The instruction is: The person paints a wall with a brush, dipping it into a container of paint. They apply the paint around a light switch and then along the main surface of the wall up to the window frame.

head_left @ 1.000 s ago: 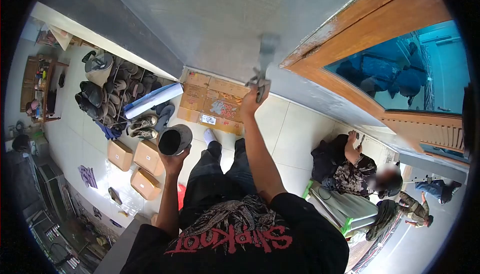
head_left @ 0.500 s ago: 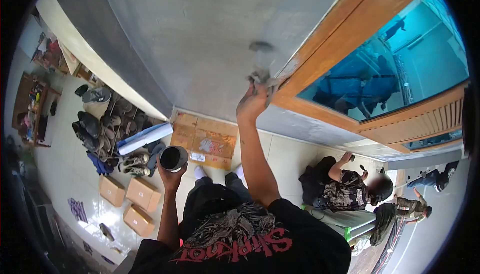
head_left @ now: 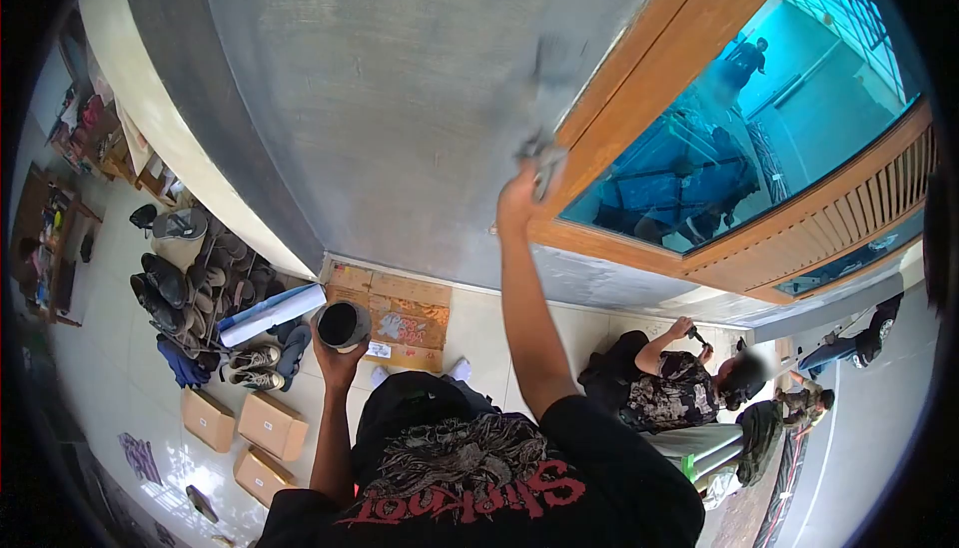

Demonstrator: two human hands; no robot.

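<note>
My left hand (head_left: 340, 356) is wrapped around a dark-mouthed cup (head_left: 344, 324), held upright at waist height; what lies inside it is too dark to make out. Raised to the grey wall (head_left: 390, 98), my right hand (head_left: 518, 195) grips a paintbrush (head_left: 542, 88). Motion blurs the brush, and its dark head lies against or just off the wall beside the wooden window frame (head_left: 624, 98). Darker, wet-looking grey shows around the brush.
Flattened cardboard (head_left: 405, 313) lies on the tiles at the wall's foot. Shoes (head_left: 175, 283) crowd a rack at left, near brown boxes (head_left: 270, 426). A co-worker (head_left: 664, 383) crouches at right by the wall, with another person (head_left: 804, 403) beyond. Blue glass (head_left: 689, 163) fills the window.
My right hand and the paintbrush have shifted along the wall beside the frame. My view has tilted, so the floor things sit differently. The cup stays in my left hand.
</note>
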